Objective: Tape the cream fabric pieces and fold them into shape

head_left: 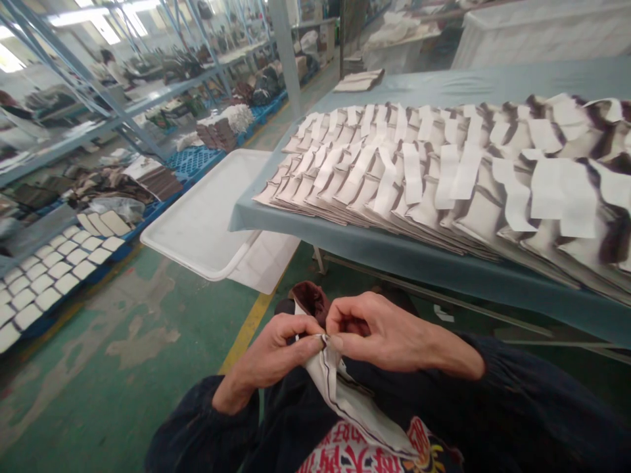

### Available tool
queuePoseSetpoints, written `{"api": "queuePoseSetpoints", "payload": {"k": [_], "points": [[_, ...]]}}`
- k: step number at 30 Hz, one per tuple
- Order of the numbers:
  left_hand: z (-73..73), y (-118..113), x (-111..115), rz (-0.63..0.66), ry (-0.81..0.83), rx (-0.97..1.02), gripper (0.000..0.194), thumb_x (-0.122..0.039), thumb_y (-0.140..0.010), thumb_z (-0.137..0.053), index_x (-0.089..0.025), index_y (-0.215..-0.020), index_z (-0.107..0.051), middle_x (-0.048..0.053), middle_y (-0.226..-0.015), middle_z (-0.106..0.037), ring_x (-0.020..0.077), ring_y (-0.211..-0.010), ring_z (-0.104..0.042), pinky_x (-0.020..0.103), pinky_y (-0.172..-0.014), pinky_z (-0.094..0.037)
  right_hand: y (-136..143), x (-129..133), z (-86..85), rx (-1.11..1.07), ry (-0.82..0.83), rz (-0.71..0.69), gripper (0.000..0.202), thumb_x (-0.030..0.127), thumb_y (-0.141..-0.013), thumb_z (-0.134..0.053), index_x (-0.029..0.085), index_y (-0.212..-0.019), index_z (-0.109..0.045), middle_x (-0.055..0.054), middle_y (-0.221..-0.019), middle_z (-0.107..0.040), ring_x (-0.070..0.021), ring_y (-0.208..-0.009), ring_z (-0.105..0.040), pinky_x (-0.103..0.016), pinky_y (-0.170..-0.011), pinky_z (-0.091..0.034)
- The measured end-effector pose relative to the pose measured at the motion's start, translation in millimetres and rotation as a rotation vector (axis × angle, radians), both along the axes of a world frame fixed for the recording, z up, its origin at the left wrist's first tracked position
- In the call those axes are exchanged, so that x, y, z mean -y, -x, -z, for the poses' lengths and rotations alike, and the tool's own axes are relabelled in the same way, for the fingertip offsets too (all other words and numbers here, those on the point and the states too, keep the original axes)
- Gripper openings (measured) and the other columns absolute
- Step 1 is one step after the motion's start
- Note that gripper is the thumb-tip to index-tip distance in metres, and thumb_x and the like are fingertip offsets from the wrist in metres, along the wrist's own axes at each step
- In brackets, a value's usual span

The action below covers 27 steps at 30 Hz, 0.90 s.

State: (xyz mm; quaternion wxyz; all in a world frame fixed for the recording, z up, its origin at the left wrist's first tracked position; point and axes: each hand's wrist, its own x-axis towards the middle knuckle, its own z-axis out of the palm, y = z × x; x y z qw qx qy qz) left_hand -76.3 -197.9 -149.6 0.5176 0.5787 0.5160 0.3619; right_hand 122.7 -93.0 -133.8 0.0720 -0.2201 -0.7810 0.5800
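A pale fabric piece (340, 387) with a dark line along its edge hangs over my lap. Its far end shows a dark maroon inside (311, 297). My left hand (276, 348) pinches the edge between thumb and forefinger. Right beside it, my right hand (379, 332) pinches the same edge, the two thumb tips almost touching. Whatever small detail lies between the fingertips is hidden.
On the blue-covered table (355, 246) ahead lie overlapping rows of beige fabric pieces (345, 184) with white strips (419, 171). A white plastic bin (192, 263) stands left of the table. Blue pallets (197, 161) with stacked fabric line the aisle. A metal post (286, 59) rises behind.
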Motion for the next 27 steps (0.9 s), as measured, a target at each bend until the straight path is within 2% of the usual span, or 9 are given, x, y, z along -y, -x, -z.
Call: {"api": "queuePoseSetpoints", "payload": {"k": [3,9,12,14,18,22,24,27], "points": [[1.0,0,1,0.006,0.01,0.007,0.051,-0.058,-0.092,-0.059,-0.012,-0.073,-0.066,-0.001,-0.063,-0.049,0.0106,-0.059,-0.039,0.024,-0.056,-0.032,0,2,3.2,0.012,0.022,0.009,0.008,0.021,-0.077,-0.071,0.017,-0.079,-0.064,0.008,-0.059,-0.05,-0.0055,-0.05,-0.039,-0.017,-0.045,-0.028],[3.9,0,4,0.018,0.04,0.052,0.048,-0.056,-0.092,-0.062,-0.012,-0.074,-0.066,-0.002,-0.064,-0.047,0.0099,-0.059,-0.037,0.024,-0.056,-0.03,-1,-1,9.4,-0.073,0.244,-0.048,0.023,0.037,-0.085,-0.069,0.015,-0.08,-0.062,0.007,-0.061,-0.048,-0.0068,-0.053,-0.037,-0.017,-0.046,-0.03],[4.4,-1,4,0.03,0.052,0.074,0.047,-0.056,-0.092,-0.062,-0.012,-0.074,-0.065,-0.002,-0.065,-0.048,0.0105,-0.06,-0.038,0.024,-0.056,-0.031,-3,-3,9.5,-0.11,0.28,-0.086,0.028,0.041,-0.087,-0.066,0.014,-0.082,-0.063,0.005,-0.065,-0.051,-0.0078,-0.057,-0.04,-0.019,-0.05,-0.034],[3.0,-2,3,0.03,0.046,0.071,0.045,-0.054,-0.092,-0.061,-0.013,-0.074,-0.065,-0.002,-0.065,-0.048,0.0109,-0.061,-0.039,0.023,-0.056,-0.031,-5,-4,9.1,-0.106,0.196,-0.07,0.023,0.036,-0.088,-0.064,0.014,-0.082,-0.064,0.004,-0.066,-0.052,-0.008,-0.058,-0.042,-0.019,-0.051,-0.034],[-3.4,-4,1,0.019,-0.014,-0.02,0.031,-0.037,-0.092,-0.06,-0.014,-0.071,-0.062,-0.003,-0.062,-0.048,0.0101,-0.059,-0.04,0.023,-0.056,-0.032,-8,-3,5.6,-0.119,-0.112,-0.037,0.011,0.025,-0.089,-0.064,0.017,-0.083,-0.068,0.005,-0.064,-0.056,-0.0069,-0.054,-0.045,-0.018,-0.052,-0.033],[-9.0,-8,0,0.012,-0.105,-0.126,0.019,-0.022,-0.085,-0.059,-0.016,-0.067,-0.059,-0.003,-0.061,-0.051,0.0102,-0.058,-0.044,0.022,-0.057,-0.036,-9,-1,1.5,-0.227,-0.367,-0.029,0.007,0.018,-0.086,-0.063,0.017,-0.084,-0.07,0.003,-0.069,-0.064,-0.0073,-0.057,-0.052,-0.019,-0.057,-0.036],[-10.5,-11,1,-0.008,-0.155,-0.196,0.014,-0.017,-0.08,-0.059,-0.016,-0.066,-0.059,-0.003,-0.06,-0.051,0.0095,-0.057,-0.045,0.022,-0.056,-0.036,-8,1,2.1,-0.262,-0.414,-0.007,0.007,0.015,-0.084,-0.062,0.017,-0.08,-0.068,0.003,-0.068,-0.064,-0.0078,-0.058,-0.053,-0.019,-0.058,-0.036],[-11.8,-14,0,-0.051,-0.218,-0.3,0.008,-0.012,-0.074,-0.059,-0.015,-0.067,-0.062,-0.004,-0.06,-0.053,0.0077,-0.054,-0.044,0.02,-0.054,-0.034,-6,5,6.5,-0.248,-0.38,0.056,0.008,0.014,-0.082,-0.061,0.017,-0.077,-0.064,0.003,-0.067,-0.063,-0.0079,-0.058,-0.053,-0.019,-0.058,-0.037]]}}
